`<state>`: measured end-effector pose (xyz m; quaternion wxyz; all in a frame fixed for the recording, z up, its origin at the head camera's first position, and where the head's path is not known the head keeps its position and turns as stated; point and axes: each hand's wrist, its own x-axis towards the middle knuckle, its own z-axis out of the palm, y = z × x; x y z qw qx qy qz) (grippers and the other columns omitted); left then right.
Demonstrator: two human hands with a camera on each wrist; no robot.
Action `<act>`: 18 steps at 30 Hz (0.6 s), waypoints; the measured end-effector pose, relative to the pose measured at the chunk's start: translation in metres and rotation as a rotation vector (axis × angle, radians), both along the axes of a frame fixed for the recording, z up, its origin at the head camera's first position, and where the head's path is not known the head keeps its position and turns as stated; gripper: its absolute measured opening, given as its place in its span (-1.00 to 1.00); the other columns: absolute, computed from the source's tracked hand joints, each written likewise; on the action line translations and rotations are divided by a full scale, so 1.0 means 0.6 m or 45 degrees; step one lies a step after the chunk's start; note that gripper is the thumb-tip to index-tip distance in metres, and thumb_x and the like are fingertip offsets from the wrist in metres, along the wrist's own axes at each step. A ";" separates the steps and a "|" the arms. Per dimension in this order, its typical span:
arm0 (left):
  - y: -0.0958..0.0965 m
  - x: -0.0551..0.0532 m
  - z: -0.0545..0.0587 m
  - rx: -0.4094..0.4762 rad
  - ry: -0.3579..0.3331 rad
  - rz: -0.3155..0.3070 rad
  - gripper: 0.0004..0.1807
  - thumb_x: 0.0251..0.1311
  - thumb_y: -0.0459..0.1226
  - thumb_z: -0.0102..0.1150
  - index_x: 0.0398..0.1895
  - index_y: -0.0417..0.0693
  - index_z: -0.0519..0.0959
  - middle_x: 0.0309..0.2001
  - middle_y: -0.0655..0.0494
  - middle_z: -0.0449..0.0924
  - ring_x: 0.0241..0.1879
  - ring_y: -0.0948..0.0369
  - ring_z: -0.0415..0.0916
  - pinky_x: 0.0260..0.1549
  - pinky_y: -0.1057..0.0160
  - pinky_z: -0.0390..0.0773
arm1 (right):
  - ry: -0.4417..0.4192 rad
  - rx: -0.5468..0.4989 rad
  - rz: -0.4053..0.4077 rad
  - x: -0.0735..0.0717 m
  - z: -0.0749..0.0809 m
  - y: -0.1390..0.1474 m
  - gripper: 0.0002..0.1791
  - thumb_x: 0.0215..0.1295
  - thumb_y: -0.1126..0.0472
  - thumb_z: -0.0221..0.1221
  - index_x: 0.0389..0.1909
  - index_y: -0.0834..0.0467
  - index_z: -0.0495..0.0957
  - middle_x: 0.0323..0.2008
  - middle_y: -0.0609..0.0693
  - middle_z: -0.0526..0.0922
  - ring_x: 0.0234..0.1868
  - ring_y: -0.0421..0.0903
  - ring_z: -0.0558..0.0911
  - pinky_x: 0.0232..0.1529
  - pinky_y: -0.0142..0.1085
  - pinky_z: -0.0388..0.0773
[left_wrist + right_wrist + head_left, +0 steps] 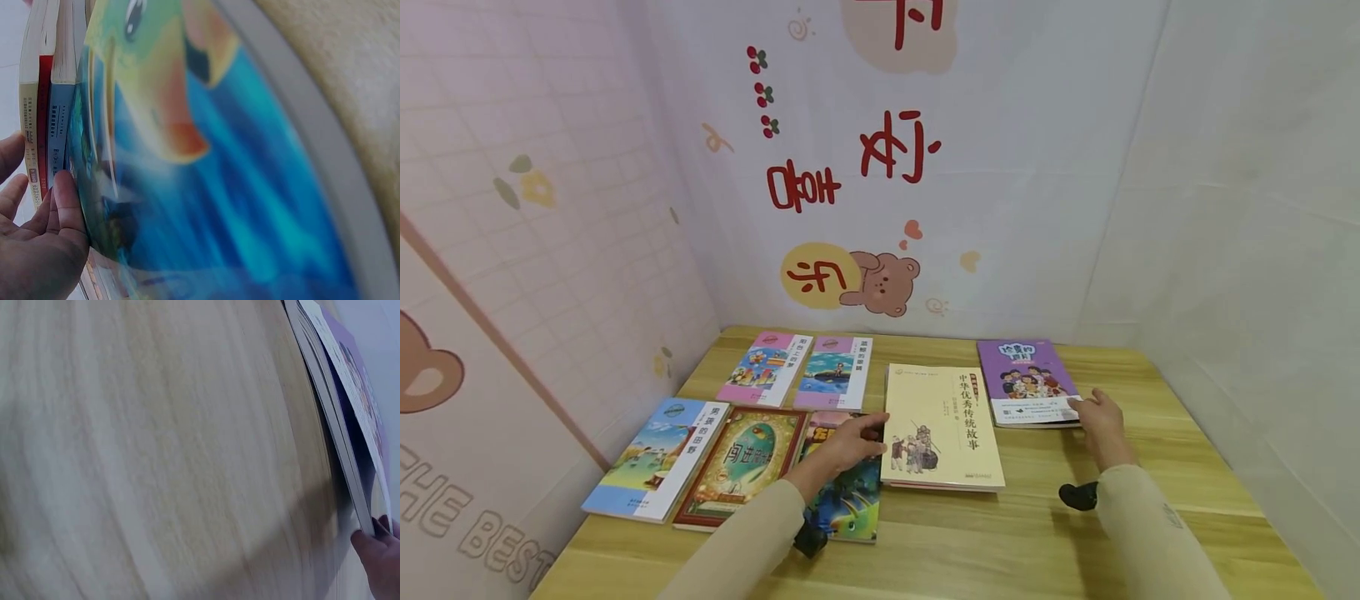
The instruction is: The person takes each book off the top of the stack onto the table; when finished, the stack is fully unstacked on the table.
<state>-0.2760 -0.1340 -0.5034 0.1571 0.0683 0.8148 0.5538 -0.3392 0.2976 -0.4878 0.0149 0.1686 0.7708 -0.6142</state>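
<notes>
In the head view, my left hand (850, 446) is at the left edge of a stack topped by a cream-covered book (940, 425). The left wrist view shows my left fingers (65, 200) against that stack's spines, with a red spine (45, 112) and a blue spine (59, 125) under the cream one. Below my left wrist lies a dinosaur book (853, 500), partly hidden by the hand and sleeve. My right hand (1101, 421) pinches the near right corner of a purple book (1022, 367). In the right wrist view its white-banded cover stands slightly apart from the pages.
On the left lie a green-and-brown framed book (745, 467) and a blue-and-white book (651, 458). Behind them are two pink-edged books, one left (763, 367) and one right (835, 371). The wooden table (970, 550) meets printed cloth walls at the back and sides.
</notes>
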 end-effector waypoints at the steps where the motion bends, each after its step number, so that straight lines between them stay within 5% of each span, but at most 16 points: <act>1: 0.001 0.000 0.000 -0.001 -0.001 0.002 -0.36 0.30 -0.40 0.23 0.46 -0.06 0.34 0.17 -0.14 0.41 0.07 0.01 0.39 -0.14 0.09 0.56 | -0.015 -0.005 0.023 0.003 0.002 0.003 -0.15 0.49 0.20 -0.05 0.55 0.27 -0.37 0.51 0.41 -0.23 0.50 0.34 -0.15 0.44 0.13 -0.11; 5: 0.002 0.000 -0.001 -0.002 0.001 0.007 -0.36 0.31 -0.40 0.23 0.46 -0.05 0.34 0.17 -0.15 0.42 0.07 0.02 0.39 -0.15 0.11 0.56 | -0.027 0.000 0.036 0.010 0.007 0.008 -0.18 0.50 0.21 -0.08 0.55 0.27 -0.35 0.51 0.40 -0.28 0.50 0.34 -0.17 0.44 0.11 -0.13; 10: 0.002 0.001 0.000 0.031 -0.001 -0.004 -0.36 0.32 -0.41 0.21 0.46 -0.08 0.32 0.16 -0.17 0.40 0.03 0.02 0.39 -0.17 0.11 0.56 | 0.020 0.047 -0.040 0.011 0.015 0.000 -0.20 0.48 0.18 -0.03 0.57 0.27 -0.22 0.51 0.37 -0.12 0.49 0.31 -0.03 0.44 0.05 0.00; 18: 0.002 0.006 0.005 0.083 0.004 -0.010 -0.33 0.30 -0.44 0.21 0.48 -0.15 0.28 0.16 -0.19 0.40 0.02 0.00 0.39 -0.17 0.05 0.56 | 0.035 0.085 0.078 0.011 0.034 -0.031 -0.21 0.52 0.09 -0.03 0.55 0.32 -0.16 0.50 0.35 -0.01 0.48 0.31 0.03 0.43 0.08 0.02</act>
